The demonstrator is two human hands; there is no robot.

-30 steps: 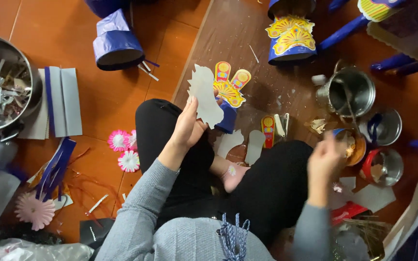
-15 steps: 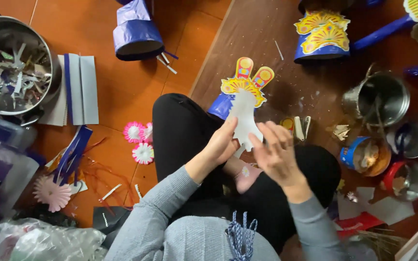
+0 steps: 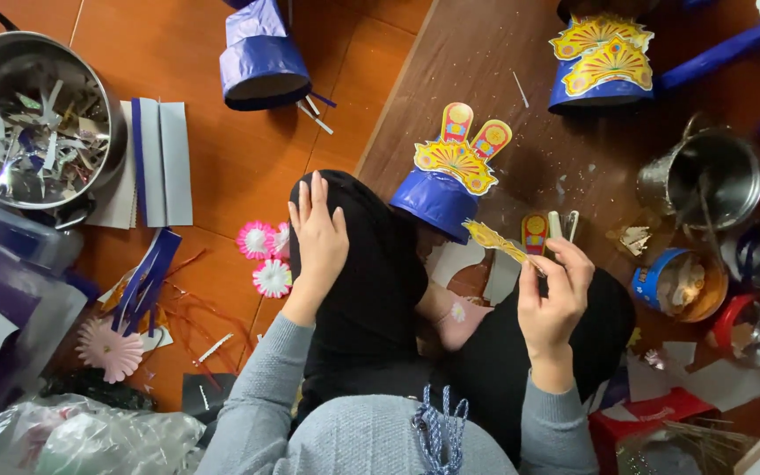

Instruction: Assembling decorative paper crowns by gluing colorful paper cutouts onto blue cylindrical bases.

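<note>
R hand (image 3: 554, 295) pinches yellow fan cutout (image 3: 496, 240) w/ fingertips; L hand (image 3: 317, 236) open, flat on knee. Hold cutout by edge, keep flat near blue paper hat (image 3: 440, 199).

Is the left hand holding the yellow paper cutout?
No, the left hand rests flat and empty on the knee, while the right hand holds the yellow paper cutout.

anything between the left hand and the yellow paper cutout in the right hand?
Nothing solid that shows. The left hand lies flat on the black-clad knee; the right hand pinches the yellow cutout over the lap. Between them is only the knee, with the blue paper hat just beyond that line.
</note>
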